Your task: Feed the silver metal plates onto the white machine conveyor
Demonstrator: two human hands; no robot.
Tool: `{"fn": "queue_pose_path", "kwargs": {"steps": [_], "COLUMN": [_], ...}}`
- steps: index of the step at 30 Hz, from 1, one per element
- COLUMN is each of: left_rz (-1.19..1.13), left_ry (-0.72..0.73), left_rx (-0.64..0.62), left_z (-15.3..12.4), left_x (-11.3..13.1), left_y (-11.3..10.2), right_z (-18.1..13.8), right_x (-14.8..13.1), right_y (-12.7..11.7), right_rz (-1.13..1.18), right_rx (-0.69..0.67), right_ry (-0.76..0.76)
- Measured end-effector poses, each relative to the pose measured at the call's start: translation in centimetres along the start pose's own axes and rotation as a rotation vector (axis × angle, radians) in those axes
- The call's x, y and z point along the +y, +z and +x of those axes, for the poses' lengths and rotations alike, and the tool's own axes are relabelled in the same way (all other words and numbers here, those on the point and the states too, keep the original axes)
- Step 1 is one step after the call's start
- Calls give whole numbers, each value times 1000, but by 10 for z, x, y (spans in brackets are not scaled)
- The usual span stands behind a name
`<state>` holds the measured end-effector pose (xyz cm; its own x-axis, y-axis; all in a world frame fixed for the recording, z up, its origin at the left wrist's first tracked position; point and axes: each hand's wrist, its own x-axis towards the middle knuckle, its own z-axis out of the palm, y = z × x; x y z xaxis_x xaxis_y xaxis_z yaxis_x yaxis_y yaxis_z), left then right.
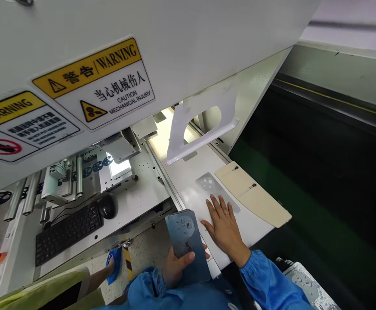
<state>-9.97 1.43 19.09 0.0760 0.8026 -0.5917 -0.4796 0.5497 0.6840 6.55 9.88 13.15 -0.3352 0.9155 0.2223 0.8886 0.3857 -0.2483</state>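
My left hand [177,265] grips a blue phone back cover [184,241] with a round camera area full of holes. The thumb lies on its face and fingertips show at its right edge; whether it is one cover or a small stack, I cannot tell. My right hand [225,228] is open, palm down with fingers spread, over the lower part of a grey phone back cover [207,183]. That cover lies flat on the white conveyor belt [188,181], its camera holes pointing away from me. Part of it is hidden under the hand.
Above hangs a white machine housing [188,47] with warning labels. A notched white flap [201,140] hangs over the belt. Right of the belt is a beige side panel [252,193]. To the left are a keyboard [68,232], mouse [107,206] and a person's blue-covered foot [113,267].
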Motion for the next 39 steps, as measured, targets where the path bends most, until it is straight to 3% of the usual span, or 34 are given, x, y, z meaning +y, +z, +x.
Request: {"fn": "queue_pose_path", "kwargs": {"steps": [14, 29, 39], "left_rz": [47, 11, 6], "left_ry": [-52, -40, -16], "left_rx": [-90, -87, -96], "left_z": [9, 11, 12], "left_x": [15, 17, 17], "left_y": [-5, -4, -3], "right_z": [10, 17, 40], "right_x": [3, 5, 10], "right_y": [3, 4, 5], "right_rz": [-29, -52, -104], "right_rx": [8, 14, 63], "right_ry": [12, 36, 100]}}
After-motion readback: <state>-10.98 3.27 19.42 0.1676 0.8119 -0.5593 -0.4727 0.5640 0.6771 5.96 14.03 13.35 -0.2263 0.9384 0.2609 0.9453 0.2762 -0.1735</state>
